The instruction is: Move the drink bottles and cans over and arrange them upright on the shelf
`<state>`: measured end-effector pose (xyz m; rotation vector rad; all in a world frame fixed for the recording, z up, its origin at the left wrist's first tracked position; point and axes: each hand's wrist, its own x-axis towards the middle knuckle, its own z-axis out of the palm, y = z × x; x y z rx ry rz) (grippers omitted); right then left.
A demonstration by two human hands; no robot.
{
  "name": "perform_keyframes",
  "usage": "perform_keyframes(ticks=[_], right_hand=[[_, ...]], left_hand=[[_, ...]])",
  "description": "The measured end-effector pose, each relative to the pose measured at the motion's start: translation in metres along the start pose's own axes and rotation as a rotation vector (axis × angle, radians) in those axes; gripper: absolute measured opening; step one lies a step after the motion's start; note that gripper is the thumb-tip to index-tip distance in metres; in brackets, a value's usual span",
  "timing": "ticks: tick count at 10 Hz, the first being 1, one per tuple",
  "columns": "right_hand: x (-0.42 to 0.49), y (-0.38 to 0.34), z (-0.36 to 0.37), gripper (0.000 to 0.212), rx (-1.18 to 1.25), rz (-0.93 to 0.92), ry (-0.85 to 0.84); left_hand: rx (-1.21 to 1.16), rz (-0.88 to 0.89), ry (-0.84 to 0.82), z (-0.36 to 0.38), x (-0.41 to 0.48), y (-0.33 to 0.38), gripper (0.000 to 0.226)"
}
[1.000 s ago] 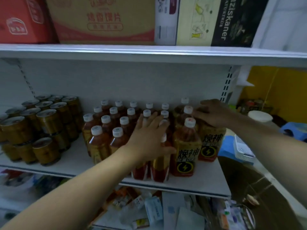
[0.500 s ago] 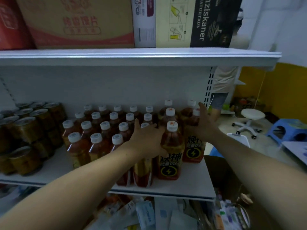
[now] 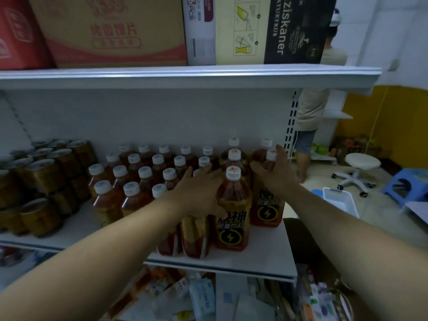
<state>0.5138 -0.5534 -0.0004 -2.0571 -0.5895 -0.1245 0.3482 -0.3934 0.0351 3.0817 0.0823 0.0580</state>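
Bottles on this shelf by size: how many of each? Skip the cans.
Big bottles: 5
Small bottles: 20, counting two at the front whose caps are hidden under the left hand
Total: 25

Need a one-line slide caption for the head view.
Both hands steady tall energy-drink bottles: left hand on the front bottle, right hand on the right-end bottle, on a shelf of upright drinks.

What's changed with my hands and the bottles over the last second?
The right hand dropped from the caps to grip the rightmost front bottle. The left hand stays pressed against the big front bottle. Small bottles and cans are unchanged.
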Motion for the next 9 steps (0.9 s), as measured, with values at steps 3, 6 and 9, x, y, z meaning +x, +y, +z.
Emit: perform_keyframes(ticks=[3, 6, 9], right_hand=[[-0.037, -0.107, 0.017, 0.081, -0.465, -0.327, -0.344], [-0.06, -0.155, 0.065, 0.088, -0.888, -0.147, -0.336], [-0.117, -0.2, 0.113, 0.082, -0.708, 0.052, -0.292]], left_hand=[[-0.02, -0.311, 0.122, -0.032, -0.068, -0.128, 0.084], [-0.113, -0.312, 0.062, -0.009, -0.089, -0.165, 0.095], [-0.173, -0.178, -0.014, 0.001, -0.117, -0.208, 0.093]])
